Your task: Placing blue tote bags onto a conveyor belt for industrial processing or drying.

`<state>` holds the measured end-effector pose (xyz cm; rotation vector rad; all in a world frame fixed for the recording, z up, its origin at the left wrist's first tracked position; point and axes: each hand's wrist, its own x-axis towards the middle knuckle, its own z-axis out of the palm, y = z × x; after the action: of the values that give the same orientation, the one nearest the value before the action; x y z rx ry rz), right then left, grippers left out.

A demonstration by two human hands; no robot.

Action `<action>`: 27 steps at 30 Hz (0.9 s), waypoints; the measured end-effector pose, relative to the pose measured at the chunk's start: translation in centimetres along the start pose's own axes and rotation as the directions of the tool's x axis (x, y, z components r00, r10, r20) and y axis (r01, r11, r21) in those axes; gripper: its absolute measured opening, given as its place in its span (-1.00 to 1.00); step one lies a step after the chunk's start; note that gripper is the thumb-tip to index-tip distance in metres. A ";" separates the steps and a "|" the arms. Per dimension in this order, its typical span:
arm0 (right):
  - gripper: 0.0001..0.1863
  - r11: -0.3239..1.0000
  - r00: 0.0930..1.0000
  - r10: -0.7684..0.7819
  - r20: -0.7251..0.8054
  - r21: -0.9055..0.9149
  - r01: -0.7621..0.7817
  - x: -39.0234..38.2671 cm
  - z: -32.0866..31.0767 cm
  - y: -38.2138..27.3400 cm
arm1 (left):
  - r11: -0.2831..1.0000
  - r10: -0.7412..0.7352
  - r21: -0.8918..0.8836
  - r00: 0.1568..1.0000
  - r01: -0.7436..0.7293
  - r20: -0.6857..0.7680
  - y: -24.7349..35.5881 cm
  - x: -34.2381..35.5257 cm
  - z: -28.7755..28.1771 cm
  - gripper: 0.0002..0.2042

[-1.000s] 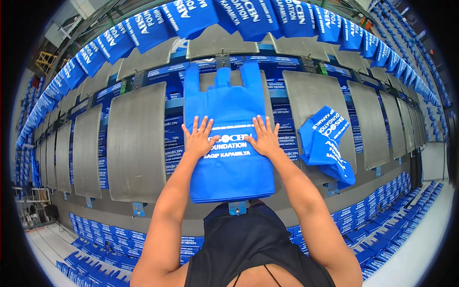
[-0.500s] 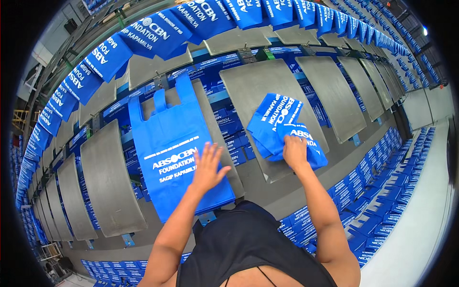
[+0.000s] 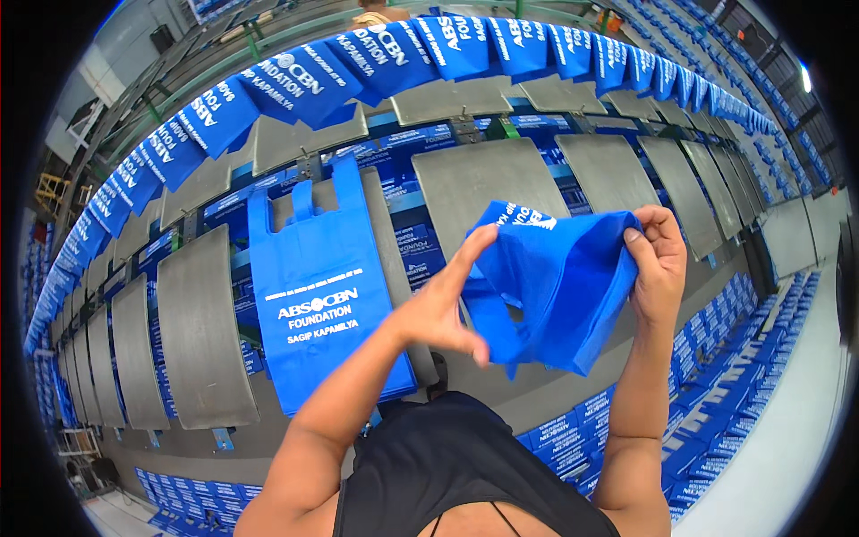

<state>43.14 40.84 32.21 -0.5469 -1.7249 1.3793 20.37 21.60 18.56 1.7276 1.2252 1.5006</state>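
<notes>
While a flat blue bag (image 3: 313, 259) lies on a gray board (image 3: 390, 251), the L hand (image 3: 447, 304) spreads wide by the L edge of a loose blue bag (image 3: 582, 286); can't tell if fingertips touch. Bag's btwn hands, & the R hand (image 3: 659, 255) pinches its top R corner w/ thumb & fingers.

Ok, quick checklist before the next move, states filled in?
1. Right hand gripping loose bag: ok, thumb and fingers pinch its edge.
2. Left hand closed on loose bag: not ok, thumb and fingers spread apart.
3. Loose bag flat: not ok, folded and held up.
4. Loose bag's handles untangled: cannot tell, folds hide them.
5. Flat bag lying on its board, print up: ok.
</notes>
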 end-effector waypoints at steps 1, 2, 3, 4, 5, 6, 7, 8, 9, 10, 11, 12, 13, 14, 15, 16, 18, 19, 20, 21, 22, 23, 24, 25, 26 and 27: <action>-0.80 1.000 1.000 -0.007 -0.019 0.013 0.008 0.3 0.5 0.1 | 0.998 0.060 0.037 0.997 -0.058 -0.058 1.4 -1.3 1.0 0.45; -0.79 0.999 0.998 -0.005 -0.062 0.036 0.008 0.7 1.1 0.2 | 0.992 0.113 0.066 0.981 -0.103 -0.161 2.6 -2.7 2.1 0.42; -0.78 1.000 0.997 -0.010 -0.075 0.019 0.012 0.9 1.8 0.4 | 0.983 0.120 0.154 0.980 -0.096 -0.160 3.6 -3.8 3.6 0.38; -0.78 1.000 1.000 -0.020 -0.005 0.002 0.020 1.1 2.7 0.4 | 0.960 0.207 0.233 0.954 -0.155 -0.219 4.1 -4.5 4.7 0.33; -0.78 1.000 0.999 -0.012 0.031 -0.007 0.012 1.3 3.6 0.5 | 0.934 0.226 0.333 0.937 -0.131 -0.265 4.5 -5.0 5.3 0.21; -0.79 1.000 0.999 0.021 0.044 -0.020 -0.020 1.3 4.6 0.6 | 0.946 0.146 0.322 0.931 -0.032 -0.335 4.7 -5.3 5.4 0.18; -0.80 0.998 0.994 0.044 0.100 -0.046 -0.040 1.3 5.6 0.7 | 0.943 0.125 0.333 0.912 0.013 -0.390 5.1 -5.3 5.2 0.16; -0.80 0.998 0.990 0.026 0.136 -0.063 -0.017 1.3 6.7 0.8 | 0.930 0.164 0.368 0.886 0.007 -0.433 5.3 -4.9 4.6 0.13; -0.81 0.996 0.987 0.037 0.156 -0.091 -0.023 1.4 7.6 0.9 | 0.923 0.240 0.384 0.820 -0.027 -0.520 5.8 -4.4 3.6 -0.09; -0.82 0.995 0.982 0.028 0.187 -0.099 -0.010 1.6 8.6 1.0 | 0.890 0.294 0.444 0.874 -0.103 -0.387 6.6 -3.9 2.2 -0.17; -0.83 0.994 0.977 0.013 0.214 -0.112 0.011 2.0 9.7 1.2 | 0.864 0.315 0.478 0.910 -0.158 -0.268 7.7 -3.4 0.8 -0.24; -0.83 0.990 0.970 0.051 0.236 -0.143 -0.017 2.5 10.7 1.2 | 0.839 0.266 0.517 0.956 -0.167 -0.123 9.0 -3.0 -0.5 -0.32; -0.83 0.989 0.960 0.046 0.276 -0.150 -0.004 3.1 11.8 1.1 | 0.823 0.225 0.551 0.970 -0.138 -0.092 10.3 -2.3 -1.3 -0.48; -0.84 0.993 0.939 -0.024 0.342 -0.104 0.063 3.6 12.8 0.7 | 0.846 0.146 0.528 0.984 -0.074 -0.097 11.3 -1.6 -2.5 -0.50; -0.83 0.986 0.937 0.049 0.347 -0.164 0.009 4.4 14.1 0.3 | 0.864 0.070 0.504 0.993 -0.011 -0.098 12.0 -0.9 -3.7 -0.51; -0.79 0.989 0.934 0.049 0.354 -0.150 0.005 4.9 15.4 -0.4 | 0.869 -0.059 0.487 0.995 0.088 -0.075 12.6 -0.3 -4.8 -0.53; -0.70 0.987 0.941 0.106 0.321 -0.149 -0.060 4.8 18.5 -2.4 | 0.987 0.001 0.154 0.962 0.042 -0.273 13.7 0.3 -6.9 -0.75; -0.45 0.973 0.967 0.025 0.255 -0.229 0.035 3.9 19.5 -4.0 | 0.994 -0.094 -0.091 0.936 0.067 -0.340 14.2 0.4 -8.0 -0.79; -0.36 0.948 0.945 -0.141 0.296 -0.235 0.215 2.4 19.9 -5.7 | 0.930 -0.286 -0.326 0.894 0.172 -0.345 14.7 0.3 -9.2 -0.82; -0.26 0.924 0.950 -0.183 0.255 -0.285 0.255 0.4 20.4 -7.4 | 0.937 -0.195 -0.345 0.888 0.044 -0.416 15.2 0.3 -10.6 -0.82; -0.25 0.843 0.897 -0.282 0.341 -0.358 0.401 -1.6 21.2 -8.3 | 0.931 -0.112 -0.356 0.869 -0.077 -0.481 15.9 0.4 -11.9 -0.82; -0.24 0.765 0.866 -0.328 0.378 -0.432 0.478 -3.5 22.2 -8.7 | 0.913 -0.081 -0.387 0.869 -0.132 -0.489 16.8 0.5 -13.1 -0.78; -0.25 0.672 0.804 -0.416 0.426 -0.451 0.587 -3.8 23.0 -8.7 | 0.909 0.008 -0.362 0.879 -0.205 -0.476 17.9 0.3 -14.5 -0.74; -0.26 0.628 0.831 -0.363 0.423 -0.548 0.553 -4.3 23.4 -8.6 | 0.932 0.096 -0.267 0.877 -0.246 -0.472 19.1 0.1 -15.6 -0.70; -0.29 0.575 0.825 -0.361 0.435 -0.593 0.564 -3.8 23.8 -8.2 | 0.957 0.209 -0.103 0.890 -0.272 -0.406 20.3 -0.3 -17.4 -0.60; -0.31 0.519 0.850 -0.288 0.441 -0.674 0.525 -3.3 24.1 -7.7 | 0.947 0.295 0.014 0.848 -0.322 -0.441 21.3 -0.5 -18.6 -0.63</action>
<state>26.48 22.20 37.38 -0.3432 -2.4866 0.2886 8.55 8.78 40.91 1.6550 1.1241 2.1911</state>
